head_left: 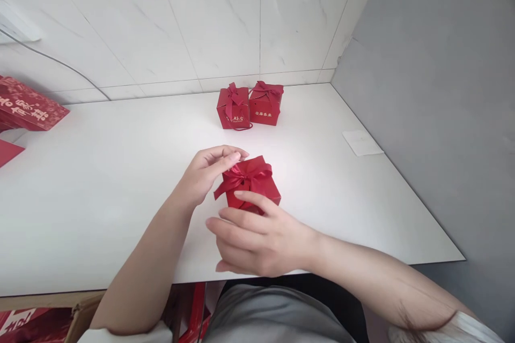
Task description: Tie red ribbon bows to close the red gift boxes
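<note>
A small red gift box (272,193) with a shiny red ribbon bow (246,174) on its lid sits on the white table in front of me. At its back left edge is my left hand (203,171), with thumb and fingers drawn together next to the bow's left loop. Whatever lies between those fingertips is hidden. My right hand (261,236) is at the near side of the box, palm down, its fingers apart and loosely bent. The right index finger reaches over the box's front edge, just below the bow, and hides part of the front.
Two similar red gift boxes (263,112) with bows stand side by side near the tiled wall. A white paper (362,143) lies at right by the grey partition (434,91). Red printed packaging (34,104) is at far left. Below the table edge is an open cardboard box (86,313).
</note>
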### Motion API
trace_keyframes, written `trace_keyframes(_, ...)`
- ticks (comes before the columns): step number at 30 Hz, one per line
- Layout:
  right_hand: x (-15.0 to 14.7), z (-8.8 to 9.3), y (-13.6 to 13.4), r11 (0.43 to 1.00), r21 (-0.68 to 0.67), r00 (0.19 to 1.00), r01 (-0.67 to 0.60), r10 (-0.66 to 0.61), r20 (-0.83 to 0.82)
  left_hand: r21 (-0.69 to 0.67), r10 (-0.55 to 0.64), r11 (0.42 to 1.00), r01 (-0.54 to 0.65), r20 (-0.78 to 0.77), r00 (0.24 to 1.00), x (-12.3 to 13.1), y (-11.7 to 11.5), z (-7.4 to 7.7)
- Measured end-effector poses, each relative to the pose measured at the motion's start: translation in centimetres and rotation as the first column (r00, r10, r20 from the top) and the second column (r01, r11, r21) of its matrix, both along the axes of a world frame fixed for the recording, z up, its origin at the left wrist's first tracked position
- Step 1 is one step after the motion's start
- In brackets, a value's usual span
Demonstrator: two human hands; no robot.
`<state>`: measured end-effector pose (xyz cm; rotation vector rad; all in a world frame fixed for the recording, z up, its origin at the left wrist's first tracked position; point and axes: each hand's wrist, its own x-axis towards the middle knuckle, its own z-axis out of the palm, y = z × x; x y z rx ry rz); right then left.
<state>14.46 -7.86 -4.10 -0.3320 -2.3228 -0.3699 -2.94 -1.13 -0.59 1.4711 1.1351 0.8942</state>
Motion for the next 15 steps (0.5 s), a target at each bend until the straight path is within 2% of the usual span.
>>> trace_keyframes(2, -0.7, -0.5, -0.1, 0.996, -0.002, 0.995, 0.085, -0.085, 0.057, -0.001, 0.079, 0.997, -0.079, 0.053, 0.996, -0.1, 0.1, -0.1)
trace_keyframes(5, -0.4, -0.9, 0.6, 0.976, -0.077, 0.974, 0.201, -0.191, 0.12, -0.029, 0.105, 0.994, -0.104, 0.05, 0.993, -0.4, 0.4, -0.1)
trace_keyframes(8, 0.5, -0.7, 1.4, 0.962, -0.079, 0.959, 0.261, -0.249, 0.133, -0.037, 0.113, 0.993, -0.115, -0.058, 0.992, -0.5, 0.6, -0.1)
trace_keyframes(13, 0.6, -0.5, 1.9, 0.914, -0.088, 0.917, 0.397, -0.389, 0.089, 0.078, 0.146, 0.988, -0.133, -0.185, 0.972, 0.1, 0.1, -0.1)
trace_keyframes(15, 0.3, -0.8, 2.2, 0.903, -0.107, 0.91, 0.415, -0.411, 0.06, 0.095, 0.133, 0.989, -0.114, -0.225, 0.965, 0.5, 0.0, -0.3)
